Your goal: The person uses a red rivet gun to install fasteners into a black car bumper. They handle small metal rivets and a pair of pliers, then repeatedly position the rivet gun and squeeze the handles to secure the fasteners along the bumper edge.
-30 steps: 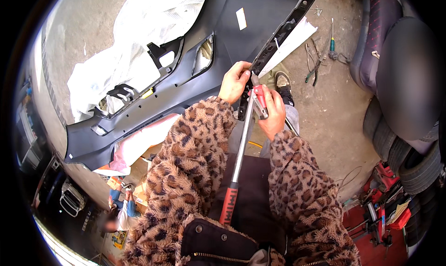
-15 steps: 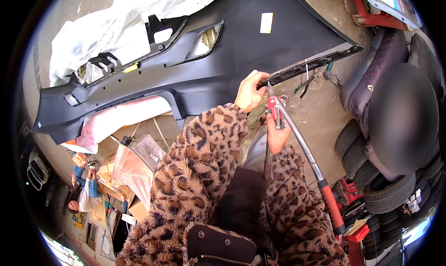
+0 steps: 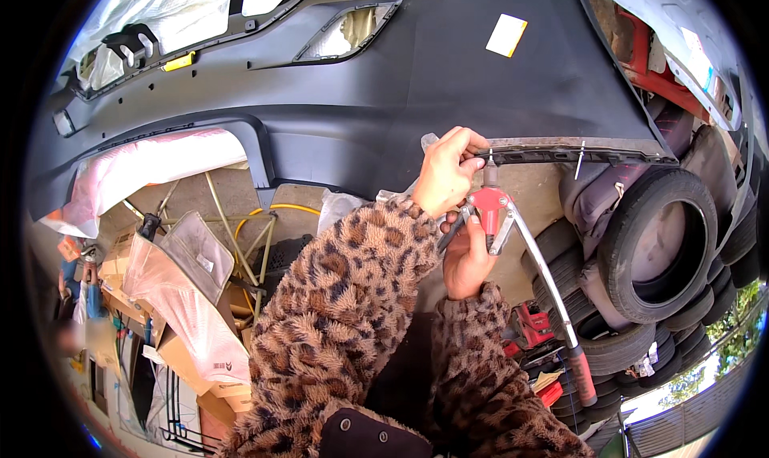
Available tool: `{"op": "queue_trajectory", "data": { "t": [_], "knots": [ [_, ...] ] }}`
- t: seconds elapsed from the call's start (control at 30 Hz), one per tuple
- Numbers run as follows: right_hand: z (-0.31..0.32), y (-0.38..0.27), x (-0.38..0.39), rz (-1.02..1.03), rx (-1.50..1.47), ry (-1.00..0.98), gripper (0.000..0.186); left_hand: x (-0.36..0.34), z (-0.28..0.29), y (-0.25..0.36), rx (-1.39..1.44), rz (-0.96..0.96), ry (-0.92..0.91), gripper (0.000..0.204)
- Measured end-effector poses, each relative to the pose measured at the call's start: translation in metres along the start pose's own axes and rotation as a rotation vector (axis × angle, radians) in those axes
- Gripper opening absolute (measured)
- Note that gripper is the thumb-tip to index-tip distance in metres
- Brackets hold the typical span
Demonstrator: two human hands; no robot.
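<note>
A large dark grey car bumper cover stretches across the far side, with a metal-faced strip along its near right edge. My left hand is closed, its thumb and forefinger pinching the left end of that strip. Just below, my right hand is wrapped round the lower part of a lever hand riveter with a red head. The riveter's nose points up at the strip, beside my left fingertips. Its long silver arm with an orange-red grip slants down to the right. A thin rivet sticks out of the strip farther right.
Stacked tyres and dark car seats crowd the right side. A red tool lies beside the tyres. Cardboard boxes and a metal-tube stand are at left. Another person is at the far left, blurred.
My view has shifted, bringing the bumper closer and more tyres into sight. The riveter now stands more upright under the strip, with its second arm showing near my right hand. Both hands keep their holds.
</note>
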State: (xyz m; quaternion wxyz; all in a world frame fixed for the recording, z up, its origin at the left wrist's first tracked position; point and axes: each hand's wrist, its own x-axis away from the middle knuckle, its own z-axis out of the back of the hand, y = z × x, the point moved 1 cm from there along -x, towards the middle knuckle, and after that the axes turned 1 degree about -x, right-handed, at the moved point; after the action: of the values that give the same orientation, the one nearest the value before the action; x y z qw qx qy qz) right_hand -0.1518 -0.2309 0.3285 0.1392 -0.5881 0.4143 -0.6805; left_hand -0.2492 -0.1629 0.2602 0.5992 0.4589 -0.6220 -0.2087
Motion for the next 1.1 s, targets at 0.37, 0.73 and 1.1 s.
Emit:
{"op": "queue_trajectory", "data": {
  "t": [0.37, 0.73, 1.1],
  "knots": [
    [0.017, -0.006, -0.005, 0.225, 0.492, 0.069, 0.023, -0.008, -0.008, -0.013, -0.006, -0.007, 0.022, 0.013],
    [-0.019, -0.018, 0.006, -0.092, -0.054, 0.052, 0.034, -0.01, -0.003, 0.002, 0.014, 0.042, 0.014, 0.014],
    [0.024, -0.005, -0.005, 0.253, 0.638, 0.067, 0.025, -0.008, -0.01, -0.019, 0.022, -0.048, 0.023, 0.016]
  ]
}}
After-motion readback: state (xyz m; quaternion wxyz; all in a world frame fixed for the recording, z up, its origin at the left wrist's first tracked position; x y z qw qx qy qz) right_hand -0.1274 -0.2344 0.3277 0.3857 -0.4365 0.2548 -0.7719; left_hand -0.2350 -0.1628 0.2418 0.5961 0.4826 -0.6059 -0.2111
